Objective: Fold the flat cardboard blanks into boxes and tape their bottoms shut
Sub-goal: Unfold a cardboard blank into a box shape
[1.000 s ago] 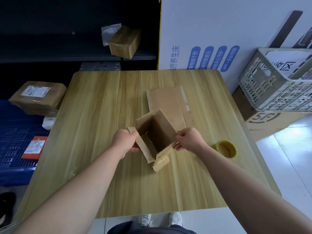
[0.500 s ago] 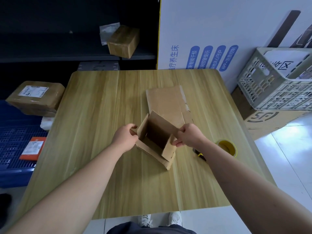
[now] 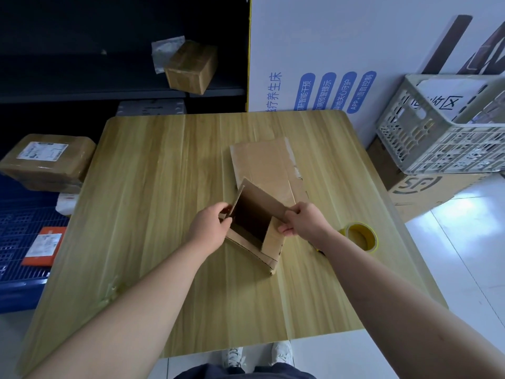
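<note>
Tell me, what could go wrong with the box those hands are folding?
The box shows no tape; only the left hand and right hand hold its sides, so it might spring open if one lets go. The tape roll lies close to the table edge beside the right forearm, so a bump could knock it off.

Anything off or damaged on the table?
Nothing spilled. The flat blank behind the half-folded box has ragged whitish tape scraps along its right edge; otherwise nothing stands out.
</note>
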Tool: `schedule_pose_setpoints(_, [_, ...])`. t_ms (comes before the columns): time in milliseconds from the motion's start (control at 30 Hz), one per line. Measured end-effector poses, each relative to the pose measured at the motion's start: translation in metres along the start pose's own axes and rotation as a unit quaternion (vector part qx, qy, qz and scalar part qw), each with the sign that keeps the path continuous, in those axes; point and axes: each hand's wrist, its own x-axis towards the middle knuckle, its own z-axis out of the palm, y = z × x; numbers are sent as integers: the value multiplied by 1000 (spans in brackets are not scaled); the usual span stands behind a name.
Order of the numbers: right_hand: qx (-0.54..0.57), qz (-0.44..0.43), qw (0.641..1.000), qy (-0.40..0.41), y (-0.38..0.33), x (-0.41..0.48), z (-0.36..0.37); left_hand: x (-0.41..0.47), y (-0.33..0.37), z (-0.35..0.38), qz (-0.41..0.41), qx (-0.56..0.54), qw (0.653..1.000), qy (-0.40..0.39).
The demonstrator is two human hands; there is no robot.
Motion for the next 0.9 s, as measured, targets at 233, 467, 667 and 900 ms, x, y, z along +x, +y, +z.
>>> schedule_pose_setpoints(233, [-44,-21,999,-14,-2,-4,-4,15,7,-10,3,56,998,-6])
schedule_pose_setpoints(467, [3,-9,999,47,6,2,-11,18,6,-22,64,59,996,-6])
schedule_pose_setpoints(667, [51,-15,997,54,6,12,-2,-8,-11,-16,104,24,994,-27])
schedule_pose_setpoints(900, [37,-70,994,70,16,0,9,-19,-23,-5,102,32,983,-146])
